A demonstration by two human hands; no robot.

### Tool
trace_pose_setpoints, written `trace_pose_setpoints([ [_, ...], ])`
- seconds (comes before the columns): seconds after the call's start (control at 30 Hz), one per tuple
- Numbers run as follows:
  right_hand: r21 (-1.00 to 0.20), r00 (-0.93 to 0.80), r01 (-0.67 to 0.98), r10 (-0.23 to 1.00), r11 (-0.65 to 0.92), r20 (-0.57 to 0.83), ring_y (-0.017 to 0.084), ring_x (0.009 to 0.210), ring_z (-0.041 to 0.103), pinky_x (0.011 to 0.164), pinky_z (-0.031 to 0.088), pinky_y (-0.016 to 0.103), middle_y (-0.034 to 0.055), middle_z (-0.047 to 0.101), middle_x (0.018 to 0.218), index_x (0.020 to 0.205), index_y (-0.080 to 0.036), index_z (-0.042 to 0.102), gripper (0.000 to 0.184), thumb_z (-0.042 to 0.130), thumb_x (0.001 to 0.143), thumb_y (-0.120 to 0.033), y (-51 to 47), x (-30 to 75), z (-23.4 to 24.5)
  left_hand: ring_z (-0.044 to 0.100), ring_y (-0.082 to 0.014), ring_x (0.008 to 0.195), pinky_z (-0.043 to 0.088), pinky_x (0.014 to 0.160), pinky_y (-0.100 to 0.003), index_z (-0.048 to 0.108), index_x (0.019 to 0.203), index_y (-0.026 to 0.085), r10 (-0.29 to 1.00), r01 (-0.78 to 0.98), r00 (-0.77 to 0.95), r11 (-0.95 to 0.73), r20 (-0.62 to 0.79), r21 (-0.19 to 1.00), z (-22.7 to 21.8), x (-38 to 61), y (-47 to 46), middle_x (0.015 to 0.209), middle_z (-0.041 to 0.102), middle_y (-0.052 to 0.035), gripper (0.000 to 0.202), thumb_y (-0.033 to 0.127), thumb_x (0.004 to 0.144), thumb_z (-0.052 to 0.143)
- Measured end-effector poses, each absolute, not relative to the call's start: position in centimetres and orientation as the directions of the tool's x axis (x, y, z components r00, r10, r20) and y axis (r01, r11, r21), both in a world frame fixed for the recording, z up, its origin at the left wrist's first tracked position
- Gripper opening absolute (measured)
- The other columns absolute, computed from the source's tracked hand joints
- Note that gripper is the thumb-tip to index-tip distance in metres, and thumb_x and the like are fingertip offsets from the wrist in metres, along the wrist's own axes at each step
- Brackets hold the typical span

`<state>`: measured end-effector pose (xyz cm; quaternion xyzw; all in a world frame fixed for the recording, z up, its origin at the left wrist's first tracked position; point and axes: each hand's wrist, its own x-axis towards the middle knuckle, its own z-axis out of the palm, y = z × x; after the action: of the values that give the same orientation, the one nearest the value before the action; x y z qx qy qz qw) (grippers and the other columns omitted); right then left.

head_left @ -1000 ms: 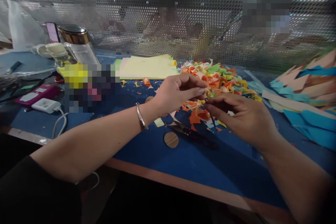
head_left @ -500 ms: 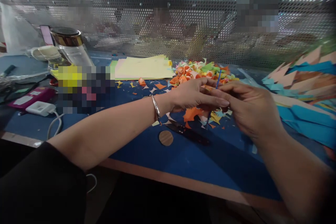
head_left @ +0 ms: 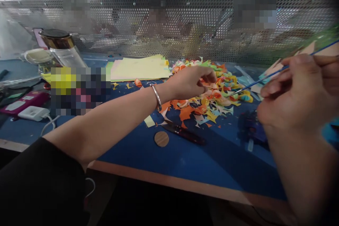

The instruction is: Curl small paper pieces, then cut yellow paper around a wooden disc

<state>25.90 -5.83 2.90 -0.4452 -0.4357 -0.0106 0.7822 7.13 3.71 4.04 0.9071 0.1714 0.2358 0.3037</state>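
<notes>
My left hand (head_left: pixel 189 82), with a silver bangle at the wrist, reaches over a heap of small coloured paper pieces (head_left: pixel 227 81). Its fingers are bent, with a gap between them and the thumb; I see nothing held there. At the right, my right hand (head_left: pixel 299 91) grips a slim blue rod (head_left: pixel 272 75). The rod slants down left, and its thin metal-looking tip points at the curled paper. Orange paper scraps (head_left: pixel 186 112) and other offcuts lie below my left hand. Nearer me are a dark-handled tool (head_left: pixel 186 133), perhaps scissors or a knife, and a round wooden disc (head_left: pixel 161 139).
A stack of pale paper sheets (head_left: pixel 140 70) lies behind my left forearm. At the left stand a lidded glass bottle (head_left: pixel 67 54), a magenta box (head_left: pixel 25 103) and a white charger (head_left: pixel 34 113) with its cable. A perforated metal screen (head_left: pixel 185 24) closes off the back; people sit beyond it.
My hands were together around the upright blue rod; now they are apart. The right hand has moved right with the rod, which now slants. The left hand has stayed near the paper heap.
</notes>
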Motion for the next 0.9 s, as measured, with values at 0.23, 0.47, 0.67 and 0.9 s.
trace_pose_setpoints([
  [0.23, -0.542, 0.276, 0.666, 0.506, 0.512, 0.817, 0.007, 0.041, 0.043, 0.040, 0.031, 0.026, -0.0063, 0.052, 0.050, 0.072, -0.019, 0.068, 0.018, 0.074, 0.086, -0.028, -7.7, 23.9, 2.7, 0.065, -0.0163, 0.077, 0.046, 0.073, -0.030, 0.076, 0.093, 0.018, 0.323, 0.282, 0.946, -0.808, -0.010, 0.518, 4.6, 5.1, -0.2, 0.086, 0.075, -0.0046, 0.015, 0.019, 0.081, 0.067],
  [0.47, -0.577, 0.001, 0.696, 0.803, 0.427, 0.596, 0.006, 0.046, 0.036, 0.040, 0.026, 0.023, -0.0053, 0.047, 0.052, 0.065, -0.019, 0.063, 0.032, 0.071, 0.090, -0.038, -9.0, 23.2, 3.4, 0.067, -0.0177, 0.088, 0.049, 0.078, -0.029, 0.075, 0.119, 0.014, 0.253, 0.236, 0.967, -0.852, -0.027, 0.466, 1.1, 6.0, 0.9, 0.108, 0.075, -0.0108, 0.033, 0.020, 0.089, 0.062],
  [0.67, -0.542, -0.154, 0.752, 0.900, 0.374, 0.408, 0.010, 0.050, 0.043, 0.047, 0.033, 0.025, -0.0027, 0.051, 0.055, 0.063, -0.021, 0.060, 0.041, 0.063, 0.092, -0.051, -8.0, 23.8, 2.8, 0.069, -0.0187, 0.107, 0.051, 0.097, -0.031, 0.073, 0.118, 0.012, 0.369, 0.241, 0.914, -0.829, 0.169, 0.505, 2.2, 6.1, 5.0, 0.119, 0.075, -0.0123, 0.035, 0.010, 0.088, 0.056],
  [0.9, -0.475, -0.326, 0.818, 0.942, 0.323, 0.081, 0.012, 0.053, 0.047, 0.052, 0.033, 0.028, -0.0020, 0.054, 0.056, 0.069, -0.021, 0.059, 0.044, 0.053, 0.095, -0.056, -7.1, 23.8, 1.6, 0.072, -0.0166, 0.102, 0.056, 0.090, -0.030, 0.067, 0.112, 0.014, 0.412, 0.071, 0.893, -0.527, 0.182, 0.847, 2.5, 4.0, 4.0, 0.110, 0.077, -0.0103, 0.042, 0.008, 0.072, 0.057],
])
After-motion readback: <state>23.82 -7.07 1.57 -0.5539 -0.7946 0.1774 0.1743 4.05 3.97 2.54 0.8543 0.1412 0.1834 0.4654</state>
